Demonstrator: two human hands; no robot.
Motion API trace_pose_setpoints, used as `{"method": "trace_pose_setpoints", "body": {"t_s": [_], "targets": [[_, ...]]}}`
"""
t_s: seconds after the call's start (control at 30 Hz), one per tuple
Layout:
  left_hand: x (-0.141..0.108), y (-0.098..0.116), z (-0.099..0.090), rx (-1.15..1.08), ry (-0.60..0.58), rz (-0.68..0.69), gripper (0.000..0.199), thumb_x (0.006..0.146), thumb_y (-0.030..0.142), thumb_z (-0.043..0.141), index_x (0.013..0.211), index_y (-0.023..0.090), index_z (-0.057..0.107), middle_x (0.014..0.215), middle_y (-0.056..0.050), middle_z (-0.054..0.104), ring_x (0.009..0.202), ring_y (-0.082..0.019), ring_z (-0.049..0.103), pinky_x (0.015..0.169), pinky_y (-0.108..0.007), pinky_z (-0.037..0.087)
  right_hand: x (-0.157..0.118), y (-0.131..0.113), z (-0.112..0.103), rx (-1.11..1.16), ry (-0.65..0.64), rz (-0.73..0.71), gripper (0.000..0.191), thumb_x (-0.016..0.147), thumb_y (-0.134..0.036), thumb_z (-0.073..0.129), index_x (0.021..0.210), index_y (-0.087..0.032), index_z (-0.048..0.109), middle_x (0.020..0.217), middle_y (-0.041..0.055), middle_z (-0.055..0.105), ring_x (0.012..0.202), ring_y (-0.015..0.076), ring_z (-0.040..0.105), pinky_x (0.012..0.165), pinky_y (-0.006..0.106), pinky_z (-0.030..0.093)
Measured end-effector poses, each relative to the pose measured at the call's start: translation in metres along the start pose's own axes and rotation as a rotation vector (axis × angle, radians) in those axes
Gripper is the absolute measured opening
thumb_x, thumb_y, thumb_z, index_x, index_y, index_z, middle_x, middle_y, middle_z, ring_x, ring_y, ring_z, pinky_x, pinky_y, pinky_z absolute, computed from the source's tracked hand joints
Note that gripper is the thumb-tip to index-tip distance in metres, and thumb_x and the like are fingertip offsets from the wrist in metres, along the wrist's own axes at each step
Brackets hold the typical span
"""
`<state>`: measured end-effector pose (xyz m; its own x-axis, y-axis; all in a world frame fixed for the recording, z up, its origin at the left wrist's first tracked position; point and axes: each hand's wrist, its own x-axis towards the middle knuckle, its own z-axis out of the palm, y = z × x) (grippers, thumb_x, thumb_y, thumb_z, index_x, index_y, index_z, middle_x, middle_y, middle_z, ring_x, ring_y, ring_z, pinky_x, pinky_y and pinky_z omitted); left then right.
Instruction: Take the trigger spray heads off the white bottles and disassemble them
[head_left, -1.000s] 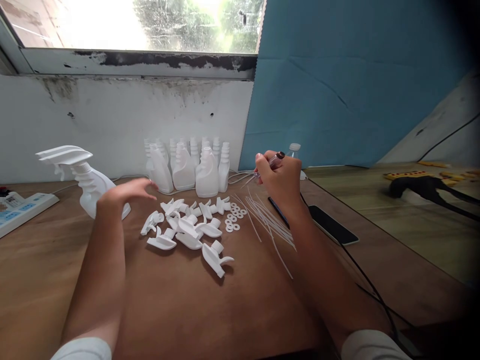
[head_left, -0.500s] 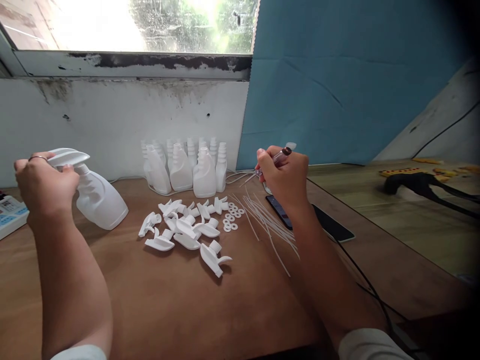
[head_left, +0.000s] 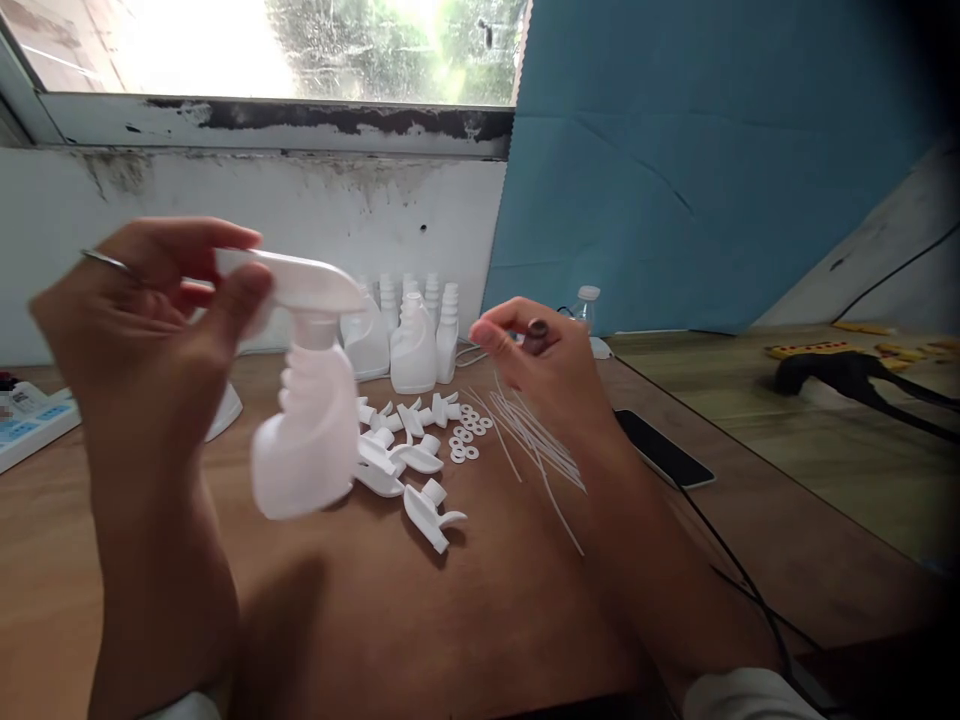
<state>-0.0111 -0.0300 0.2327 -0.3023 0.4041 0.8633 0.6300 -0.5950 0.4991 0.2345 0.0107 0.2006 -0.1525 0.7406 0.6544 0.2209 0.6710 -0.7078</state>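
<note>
My left hand (head_left: 172, 300) is closed on the trigger head of a white spray bottle (head_left: 311, 430), which hangs slightly tilted above the table. My right hand (head_left: 547, 350) is closed around a slim pen-like tool (head_left: 535, 338); its dark end pokes out, and my fingers hide the rest. White trigger sprayer heads (head_left: 426, 515) lie in a loose pile between the hands. Small white ring washers (head_left: 463, 440) and thin white tubes (head_left: 536, 440) lie beside them, near my right wrist. Behind my left wrist, part of another white bottle (head_left: 225, 415) shows.
Several white bottles without heads (head_left: 412, 345) stand at the back by the wall. A dark phone (head_left: 664, 448) with a cable lies at the right. A power strip (head_left: 37, 425) is at the left edge, and a clear capped bottle (head_left: 587, 305) stands behind my right hand.
My left hand has raised the spray bottle off the table and brought it right, closer to the camera. My right hand has shifted slightly left and turned, still holding the tool.
</note>
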Motion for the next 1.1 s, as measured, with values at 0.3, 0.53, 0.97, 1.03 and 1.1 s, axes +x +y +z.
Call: {"method": "trace_pose_setpoints", "body": {"t_s": [0.3, 0.53, 0.97, 1.03, 1.1], "targets": [[-0.039, 0.042, 0.03, -0.194, -0.394, -0.003, 0.022, 0.078, 0.037, 0.069, 0.099, 0.031, 0.065, 0.091, 0.001, 0.064, 0.081, -0.016, 0.063, 0.068, -0.031, 0.054, -0.022, -0.033, 0.004, 0.002, -0.183, 0.031, 0.033, 0.063, -0.039, 0.082, 0.071, -0.019, 0.057, 0.061, -0.0054, 0.047, 0.051, 0.0067, 0.041, 0.042, 0.021, 0.03], [-0.041, 0.016, 0.046, -0.154, -0.954, -0.104, 0.069, 0.067, 0.049, 0.075, 0.128, 0.03, 0.047, 0.115, -0.005, 0.061, 0.095, -0.023, 0.062, 0.069, -0.031, 0.052, -0.006, -0.017, -0.006, 0.082, 0.281, 0.106, 0.036, 0.066, -0.041, 0.08, 0.068, -0.02, 0.05, 0.058, -0.0053, 0.038, 0.047, 0.0066, 0.033, 0.038, 0.021, 0.026], [-0.02, -0.03, 0.05, -0.705, -1.892, -0.231, 0.041, 0.066, 0.033, 0.079, 0.101, 0.017, 0.064, 0.087, -0.005, 0.069, 0.074, -0.018, 0.064, 0.059, -0.021, 0.051, -0.011, -0.029, -0.042, 0.135, -0.49, -0.287, 0.021, 0.074, -0.043, 0.071, 0.085, -0.025, 0.071, 0.083, 0.0047, 0.066, 0.071, 0.0174, 0.06, 0.06, 0.031, 0.047], [-0.015, -0.035, 0.046, -0.711, -1.917, -0.298, 0.043, 0.068, 0.036, 0.077, 0.103, 0.016, 0.062, 0.089, -0.006, 0.068, 0.071, -0.017, 0.063, 0.056, -0.02, 0.05, -0.012, -0.028, -0.043, 0.167, -0.552, -0.373, 0.02, 0.081, -0.045, 0.064, 0.081, -0.026, 0.073, 0.083, 0.0047, 0.067, 0.07, 0.0166, 0.059, 0.063, 0.032, 0.047], [-0.012, -0.037, 0.045, -0.699, -1.947, -0.329, 0.042, 0.07, 0.04, 0.074, 0.103, 0.016, 0.062, 0.084, -0.005, 0.067, 0.067, -0.016, 0.06, 0.053, -0.02, 0.048, -0.013, -0.024, -0.039, 0.192, -0.576, -0.425, 0.025, 0.086, -0.044, 0.058, 0.074, -0.028, 0.073, 0.079, 0.0038, 0.068, 0.069, 0.0163, 0.057, 0.065, 0.034, 0.046]]}}
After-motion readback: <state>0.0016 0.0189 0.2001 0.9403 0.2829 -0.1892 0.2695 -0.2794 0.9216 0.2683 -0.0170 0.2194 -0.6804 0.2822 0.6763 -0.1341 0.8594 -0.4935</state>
